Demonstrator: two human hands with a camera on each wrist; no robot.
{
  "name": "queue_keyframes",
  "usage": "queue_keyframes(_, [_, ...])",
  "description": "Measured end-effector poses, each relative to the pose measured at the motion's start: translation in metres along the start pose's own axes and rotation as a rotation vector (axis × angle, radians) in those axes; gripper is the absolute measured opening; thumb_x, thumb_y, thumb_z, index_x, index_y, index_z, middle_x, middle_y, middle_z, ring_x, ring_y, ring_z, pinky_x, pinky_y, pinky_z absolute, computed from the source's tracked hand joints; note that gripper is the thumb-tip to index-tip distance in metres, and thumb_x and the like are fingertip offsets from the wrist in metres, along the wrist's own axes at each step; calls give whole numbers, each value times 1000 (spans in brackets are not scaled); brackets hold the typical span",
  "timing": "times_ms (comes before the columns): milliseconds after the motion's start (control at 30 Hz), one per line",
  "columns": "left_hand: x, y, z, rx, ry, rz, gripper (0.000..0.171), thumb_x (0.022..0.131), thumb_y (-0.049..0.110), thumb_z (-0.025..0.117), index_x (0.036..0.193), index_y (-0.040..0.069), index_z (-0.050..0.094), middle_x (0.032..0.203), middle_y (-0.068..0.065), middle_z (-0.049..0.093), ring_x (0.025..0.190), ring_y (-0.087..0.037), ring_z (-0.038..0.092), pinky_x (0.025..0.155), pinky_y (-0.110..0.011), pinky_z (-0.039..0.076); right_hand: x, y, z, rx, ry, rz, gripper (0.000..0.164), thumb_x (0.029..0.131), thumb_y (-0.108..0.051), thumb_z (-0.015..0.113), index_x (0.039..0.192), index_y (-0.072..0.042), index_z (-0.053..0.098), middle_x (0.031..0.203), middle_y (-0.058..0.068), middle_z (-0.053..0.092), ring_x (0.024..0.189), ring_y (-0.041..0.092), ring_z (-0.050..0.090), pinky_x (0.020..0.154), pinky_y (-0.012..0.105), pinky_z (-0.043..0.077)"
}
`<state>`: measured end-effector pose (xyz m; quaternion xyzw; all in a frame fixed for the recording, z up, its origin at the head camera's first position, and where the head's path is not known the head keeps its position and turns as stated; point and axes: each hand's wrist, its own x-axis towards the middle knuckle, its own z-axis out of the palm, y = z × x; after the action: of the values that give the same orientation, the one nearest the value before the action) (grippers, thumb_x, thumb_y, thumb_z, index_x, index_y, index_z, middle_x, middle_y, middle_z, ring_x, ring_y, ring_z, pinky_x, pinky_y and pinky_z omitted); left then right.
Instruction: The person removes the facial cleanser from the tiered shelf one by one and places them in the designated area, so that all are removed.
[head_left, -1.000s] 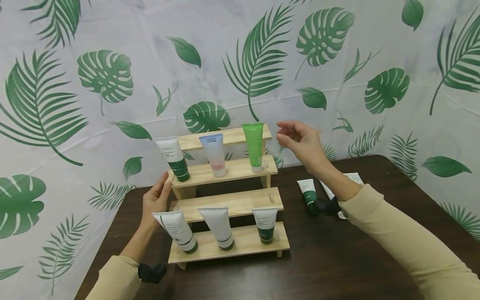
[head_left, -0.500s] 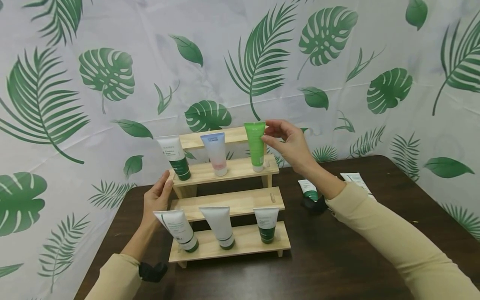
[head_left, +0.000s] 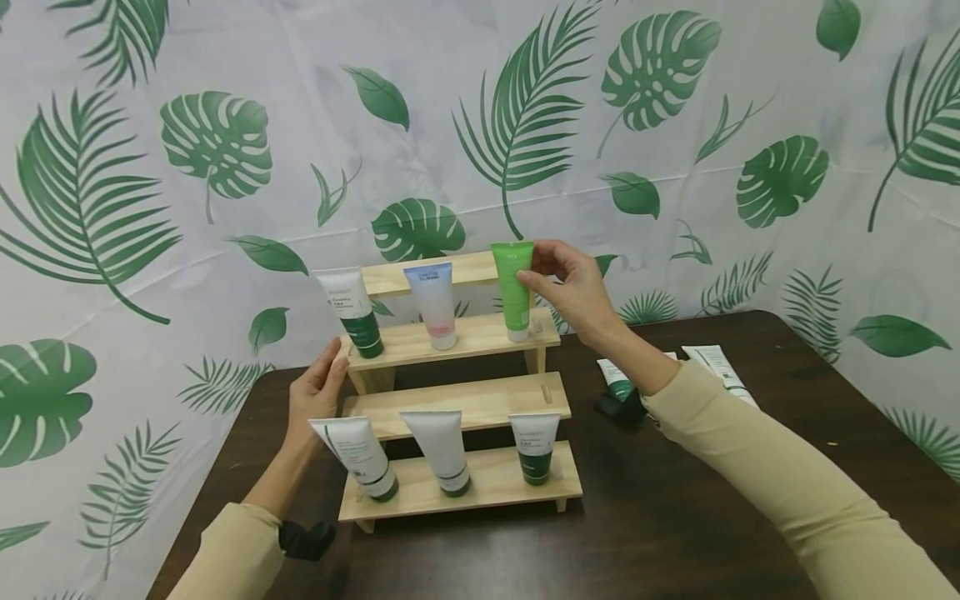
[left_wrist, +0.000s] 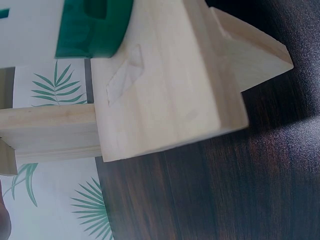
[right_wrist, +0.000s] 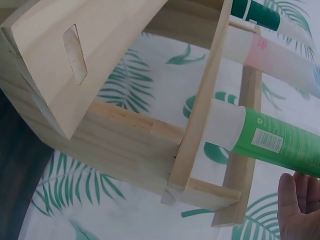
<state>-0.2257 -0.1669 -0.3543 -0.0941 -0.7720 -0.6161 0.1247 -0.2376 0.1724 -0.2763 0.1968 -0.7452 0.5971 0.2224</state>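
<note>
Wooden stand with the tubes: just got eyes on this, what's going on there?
A person's right hand pinches the green tube near its upper end; the tube is cap down at the right end of the stand's upper row. The left hand is at the left end of the wooden stand. A blue-and-pink tube and a white-and-green tube share that row. Three more tubes stand on the lowest board, and others lie on the table.
</note>
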Motion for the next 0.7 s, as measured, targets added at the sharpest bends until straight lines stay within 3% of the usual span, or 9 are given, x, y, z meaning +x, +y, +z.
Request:
queue_keyframes(467, [1,0,2,22,2,-5,46,99,15,48,141,-2,38,147,-13,37,134,-27,37,95,-7,40,-2,2,2,-10,26,-10,28,89,-4,64,113,7,59,99,16,61,88,11,57,83,26,48])
queue_keyframes(600, [5,-12,0,17,9,-5,47,99,16,48,142,0,38,148,-11,37,135,-26,37,94,-7,40,-4,2,-1,-21,44,-18,27,88,-4,64,112,8,60,101,18,62,88,11,58,84,24,48])
queue_keyframes(700, [9,-22,-1,24,20,-7,47,99,18,48,142,3,38,148,-8,38,135,-24,38,93,-5,40,-7,1,-5,-19,58,1,27,89,-5,64,112,7,60,99,12,62,88,11,58,81,21,50])
